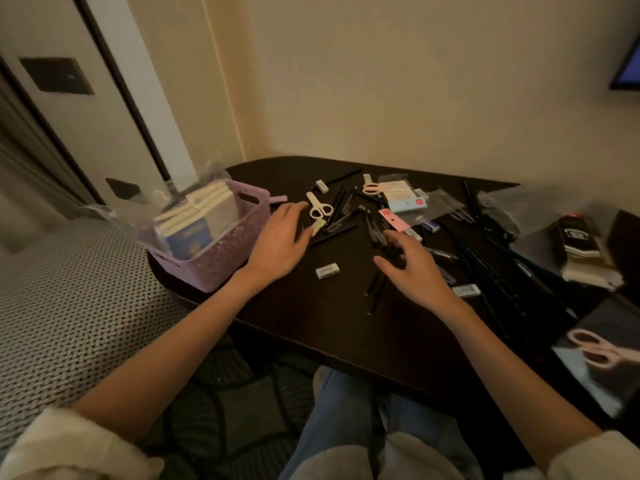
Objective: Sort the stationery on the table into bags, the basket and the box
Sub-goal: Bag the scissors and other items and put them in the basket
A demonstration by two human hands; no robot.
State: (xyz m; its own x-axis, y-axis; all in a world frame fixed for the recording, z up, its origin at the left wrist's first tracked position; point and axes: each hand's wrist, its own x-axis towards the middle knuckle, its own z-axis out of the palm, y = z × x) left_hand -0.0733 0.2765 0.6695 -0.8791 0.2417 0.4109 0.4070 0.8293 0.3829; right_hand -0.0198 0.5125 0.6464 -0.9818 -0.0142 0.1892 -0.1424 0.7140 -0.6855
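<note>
We see a dark, smooth worktop [311, 327] with a rounded near edge. Our two hands are over it. The left hand [280, 242] lies flat and loose, fingers out, holding nothing, just beside the basket. Its fingertips are by a small pale green thing we cannot name. The right hand [412, 268] is spread and loose over a bunch of thin black pens [375, 289], and it grips none of them.

The basket [221, 251] sits at the left edge of the worktop. It is purple plastic with little holes in its walls. Flat, stiff notebooks [204, 216] stand in it on their edges; we count about five. A clear crinkly bag [114, 216] is behind it.

We count three scissors. The white scissors [319, 206] lie in the middle. The pink scissors [372, 188] are near the far edge. A third pair [595, 351], blurry, is at the right edge on something shiny.

We count three small white erasers, shaped like little blocks: one [327, 270] between our hands, one [322, 186] near the far edge, one [467, 289] by our right wrist. Many long black pens lie crossed all over the middle and right side. Clear flat bags [440, 199] lie toward the far right corner.
</note>
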